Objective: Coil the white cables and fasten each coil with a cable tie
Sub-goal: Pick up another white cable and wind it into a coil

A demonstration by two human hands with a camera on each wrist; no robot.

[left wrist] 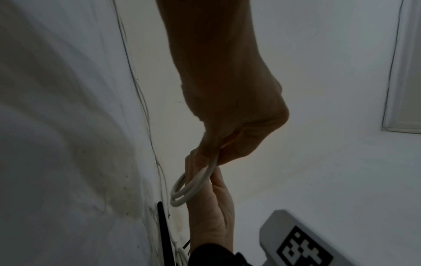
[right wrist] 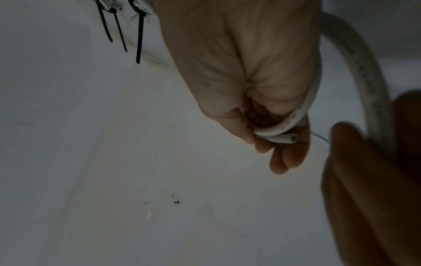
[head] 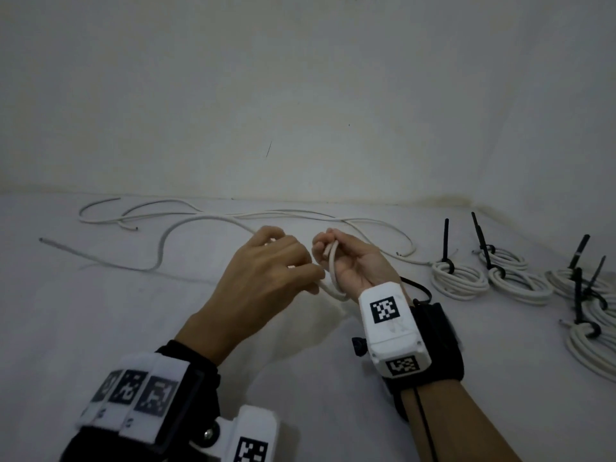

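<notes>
Trailing away leftward across the white surface (head: 300, 378) from the left hand (head: 266, 271), fingers pinching the white cable (head: 186, 223) and feeding it toward the right hand (head: 346, 261), whose curled fingers are clamping the cut end and first small loop (left wrist: 193, 181). Lying beyond, probably two more loose cables (head: 366, 223); sitting clear to the right, finished coils (head: 458, 278) bound with black cable ties (head: 445, 241).

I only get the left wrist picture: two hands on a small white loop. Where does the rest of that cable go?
Observer: The head view shows the white cable trailing left from the left hand, uncoiled on the white surface.
Operator: Any finished ones?
Observer: Several tied coils lie to the right, with black cable ties sticking up.
Operator: And the cable's end?
Observer: In the right wrist view, the right hand pinches the cut end.
</notes>
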